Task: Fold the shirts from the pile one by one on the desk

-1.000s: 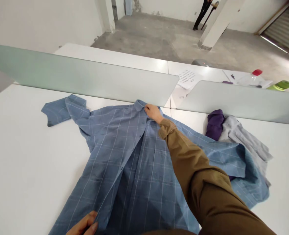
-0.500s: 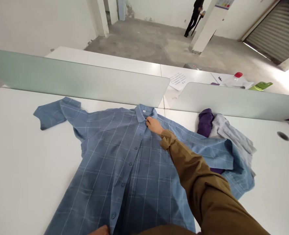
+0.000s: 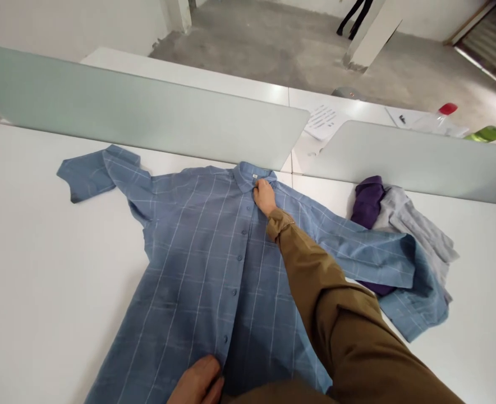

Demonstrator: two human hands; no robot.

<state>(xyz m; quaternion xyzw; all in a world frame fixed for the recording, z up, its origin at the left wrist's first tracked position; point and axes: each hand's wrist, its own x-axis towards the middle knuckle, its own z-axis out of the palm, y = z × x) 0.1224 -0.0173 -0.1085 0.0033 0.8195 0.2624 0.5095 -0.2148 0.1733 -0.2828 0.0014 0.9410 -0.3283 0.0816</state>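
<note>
A blue checked shirt (image 3: 197,252) lies front side up on the white table, collar toward the divider, both sleeves spread outward. My right hand (image 3: 265,196) pinches the shirt just below the collar, at the top of the button strip. Lower down, near the bottom edge of the view, my left hand (image 3: 200,381) has its fingers closed on the front edge of the shirt beside the buttons. The front edges overlap near the collar and part slightly lower down.
Purple cloth (image 3: 367,203) and grey cloth (image 3: 420,219) lie bunched at the right, partly under the shirt's sleeve. A frosted divider (image 3: 147,112) crosses behind the shirt. Beyond it are papers (image 3: 324,121), a red-capped bottle (image 3: 441,118) and a green object (image 3: 490,133). A person's legs (image 3: 355,17) show far back.
The view has tipped downward. My left hand has come further into view and moved up along the shirt's front edge, which now lies straighter. My right hand still grips near the collar.
</note>
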